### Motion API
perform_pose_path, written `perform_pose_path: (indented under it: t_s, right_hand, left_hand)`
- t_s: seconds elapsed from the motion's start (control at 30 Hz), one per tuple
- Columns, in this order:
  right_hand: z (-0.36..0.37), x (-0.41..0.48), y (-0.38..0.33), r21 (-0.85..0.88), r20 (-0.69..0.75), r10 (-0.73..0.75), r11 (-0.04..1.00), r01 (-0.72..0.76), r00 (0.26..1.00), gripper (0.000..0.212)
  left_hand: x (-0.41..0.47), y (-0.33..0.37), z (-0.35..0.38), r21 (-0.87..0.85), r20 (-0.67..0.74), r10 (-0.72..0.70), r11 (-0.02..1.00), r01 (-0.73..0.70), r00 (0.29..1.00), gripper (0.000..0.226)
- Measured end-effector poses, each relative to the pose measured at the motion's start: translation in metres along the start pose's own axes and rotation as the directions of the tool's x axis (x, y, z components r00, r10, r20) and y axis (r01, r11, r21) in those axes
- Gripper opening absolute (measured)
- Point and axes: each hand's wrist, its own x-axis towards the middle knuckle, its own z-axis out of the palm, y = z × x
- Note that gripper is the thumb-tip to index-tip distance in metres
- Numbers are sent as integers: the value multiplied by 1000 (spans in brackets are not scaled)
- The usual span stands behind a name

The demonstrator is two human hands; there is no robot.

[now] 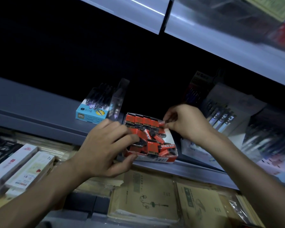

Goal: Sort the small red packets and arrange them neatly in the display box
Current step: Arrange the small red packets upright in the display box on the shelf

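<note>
Head view: a red and white display box [169, 159] sits on the front lip of a grey shelf [39, 119], and both hands are at it. Along the box's far wall a row of packets [143, 120] stands upright, side by side. In front of that row, filling the near half of the box, loose red packets [153, 143] lie jumbled at all angles; a patch of the white floor shows at the box's right side.

The left hand [104, 145] clasps the box's near-left corner: the thumb presses the outside of the front wall, and the fingers curl over the rim and down onto the loose heap. The right hand [187, 124] hovers over the box's far-right corner, thumb and forefinger nipped together on one pinched packet [161, 124], which is held level at the right end of the upright row. Whether it touches that row is not clear.

Left of the box and farther back stands a light blue pen box [90, 112], with a clear plastic case [117, 99] leaning just beside it. Right of the box, blurred pen packs [224, 116] stand on the same shelf. Below the box lie brown notebooks [146, 195], and to the lower left, white cartons [15, 162].
</note>
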Motion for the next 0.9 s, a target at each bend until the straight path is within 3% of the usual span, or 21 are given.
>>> perform_pose_path:
  t_s: [0.33,0.47,0.57,0.7,0.8,0.9]
  right_hand:
    - [17,-11,7,-31,2,-116,993,116,993,18]
    - [0,-21,4,42,-95,-65,997,69,993,29]
    - [-14,-34,-10,152,-99,-79,984,93,992,22]
    - [-11,-39,-37,233,-10,-140,963,139,990,8]
    - [-2,-34,-53,197,68,-178,967,162,982,17]
    - [3,-27,-61,115,252,-165,983,140,953,25]
  left_hand:
    - [-2,1,1,-22,-8,-10,1000,10,1000,36]
    - [-3,1,2,-47,-21,-36,998,35,999,41]
    - [-3,1,2,-54,-36,-73,996,71,997,43]
    - [-4,0,3,-26,-101,-141,990,139,985,52]
    - [-2,1,4,7,-121,-161,987,163,979,53]
    - [-2,2,5,34,-105,-142,989,146,984,53]
